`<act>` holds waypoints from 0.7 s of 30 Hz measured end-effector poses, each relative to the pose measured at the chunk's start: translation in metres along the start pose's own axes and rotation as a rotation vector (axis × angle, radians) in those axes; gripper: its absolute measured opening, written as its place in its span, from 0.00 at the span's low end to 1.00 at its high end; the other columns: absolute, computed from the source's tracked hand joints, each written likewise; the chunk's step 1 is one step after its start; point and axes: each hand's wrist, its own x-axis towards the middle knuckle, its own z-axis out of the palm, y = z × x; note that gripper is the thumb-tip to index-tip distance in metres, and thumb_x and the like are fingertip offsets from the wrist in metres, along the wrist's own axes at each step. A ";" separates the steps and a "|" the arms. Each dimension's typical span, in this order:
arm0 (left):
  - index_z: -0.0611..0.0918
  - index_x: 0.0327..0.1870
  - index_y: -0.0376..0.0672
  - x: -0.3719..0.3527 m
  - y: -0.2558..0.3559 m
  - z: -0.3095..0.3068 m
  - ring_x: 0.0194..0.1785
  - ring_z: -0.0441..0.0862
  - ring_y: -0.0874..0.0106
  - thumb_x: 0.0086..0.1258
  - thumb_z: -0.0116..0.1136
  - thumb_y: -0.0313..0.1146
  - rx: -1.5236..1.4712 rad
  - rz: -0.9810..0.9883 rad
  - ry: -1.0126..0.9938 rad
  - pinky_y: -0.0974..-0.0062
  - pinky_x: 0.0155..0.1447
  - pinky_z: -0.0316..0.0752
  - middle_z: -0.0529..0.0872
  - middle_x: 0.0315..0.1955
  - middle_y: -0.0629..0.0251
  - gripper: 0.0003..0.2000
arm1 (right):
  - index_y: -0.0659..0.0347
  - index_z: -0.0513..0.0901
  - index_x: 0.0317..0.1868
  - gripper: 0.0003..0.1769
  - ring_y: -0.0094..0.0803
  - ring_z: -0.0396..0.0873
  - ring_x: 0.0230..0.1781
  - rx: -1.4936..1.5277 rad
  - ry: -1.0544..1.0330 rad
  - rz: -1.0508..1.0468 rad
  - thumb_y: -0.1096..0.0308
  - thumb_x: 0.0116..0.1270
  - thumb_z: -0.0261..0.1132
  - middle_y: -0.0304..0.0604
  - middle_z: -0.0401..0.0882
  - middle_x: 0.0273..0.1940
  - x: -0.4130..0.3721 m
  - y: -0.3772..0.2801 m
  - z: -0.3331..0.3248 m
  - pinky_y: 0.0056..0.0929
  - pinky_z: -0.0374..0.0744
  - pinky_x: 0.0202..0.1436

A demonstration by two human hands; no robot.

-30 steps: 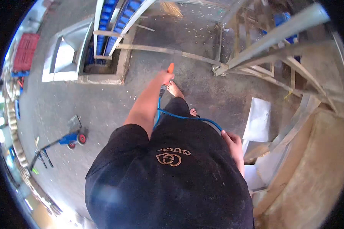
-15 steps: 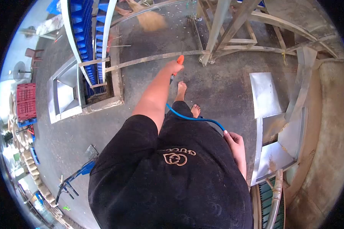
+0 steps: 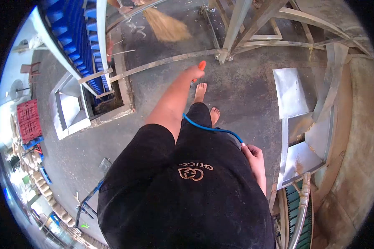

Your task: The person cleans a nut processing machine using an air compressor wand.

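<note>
My left hand point(image 3: 196, 73) is stretched out in front of me, closed around an orange-handled blow gun point(image 3: 202, 65). Most of that tool is hidden by the hand, and its tip is hard to make out. A blue hose point(image 3: 212, 128) runs from behind my left forearm across the front of my dark clothes. At the hose's other visible end, my right hand point(image 3: 254, 157) pinches it between thumb and fingers, close to my right side.
A metal frame point(image 3: 232, 31) with a low curved rail point(image 3: 166, 62) stands ahead. Blue stacked trays point(image 3: 70, 33) rise at left beside a floor pit point(image 3: 108, 103). Sheet-metal chutes point(image 3: 299, 159) are at right. Beyond the rail, a person's hand point(image 3: 124, 9) is near a broom point(image 3: 166, 27).
My left hand has shifted slightly right, and the gun's thin nozzle no longer shows clearly. The broom has swept to the right. My right hand still holds the hose.
</note>
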 end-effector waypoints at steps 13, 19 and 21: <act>0.79 0.24 0.37 0.077 0.085 -0.065 0.23 0.77 0.66 0.41 0.59 0.40 0.125 0.341 -0.106 0.68 0.27 0.69 0.79 0.20 0.57 0.14 | 0.69 0.76 0.22 0.22 0.16 0.63 0.22 0.111 0.313 0.007 0.57 0.64 0.60 0.30 0.68 0.18 0.032 -0.063 0.038 0.21 0.63 0.25; 0.80 0.26 0.37 0.089 0.088 -0.071 0.26 0.79 0.66 0.42 0.55 0.34 0.514 0.269 -0.327 0.68 0.29 0.70 0.82 0.25 0.57 0.11 | 0.70 0.77 0.25 0.21 0.17 0.64 0.23 0.244 0.405 0.026 0.57 0.63 0.61 0.32 0.70 0.19 0.026 -0.060 0.052 0.22 0.65 0.27; 0.80 0.26 0.39 0.073 0.087 -0.061 0.27 0.79 0.67 0.44 0.55 0.36 0.795 0.283 -0.439 0.67 0.28 0.70 0.82 0.27 0.56 0.11 | 0.70 0.77 0.25 0.21 0.17 0.65 0.23 0.270 0.397 0.050 0.57 0.63 0.61 0.32 0.70 0.19 0.023 -0.063 0.051 0.22 0.66 0.27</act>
